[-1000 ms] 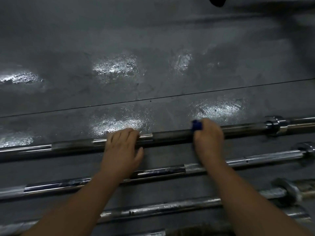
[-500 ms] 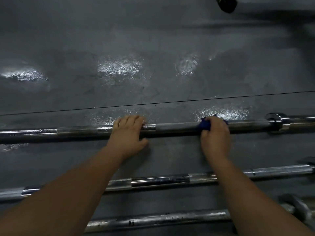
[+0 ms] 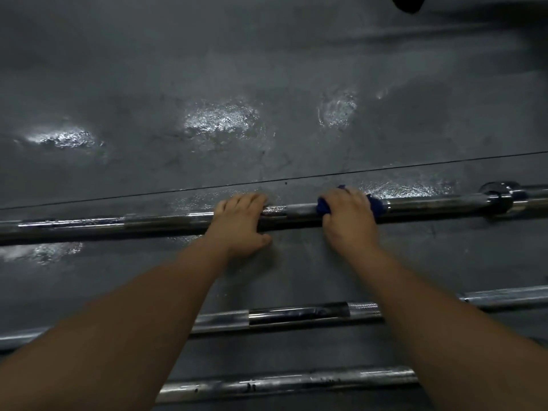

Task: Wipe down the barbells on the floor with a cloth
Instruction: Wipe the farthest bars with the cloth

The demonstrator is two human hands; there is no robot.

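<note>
Your left hand [image 3: 240, 223] lies over the farthest long chrome steel barbell [image 3: 430, 204], its fingers curled over the far side of the shaft and the thumb spread on the dark grey glossy floor [image 3: 267, 69] just beneath it. Your right hand [image 3: 350, 221] sits a little way along the same shaft toward the collar [image 3: 498, 200], gripping a small dark blue cloth [image 3: 376, 204] wrapped around the bar; the cloth peeks out on both sides of the fingers, and most of it is hidden under the hand. Two more chrome barbells lie nearer you, parallel to the first and well apart from it: the middle barbell [image 3: 296, 314] passes under both forearms, and the nearest barbell [image 3: 281, 382] is partly covered by them too. All three bars run out of the view at the edges. At the top edge, a dark rounded object [image 3: 407, 2] is cut off and too dim to identify.
</note>
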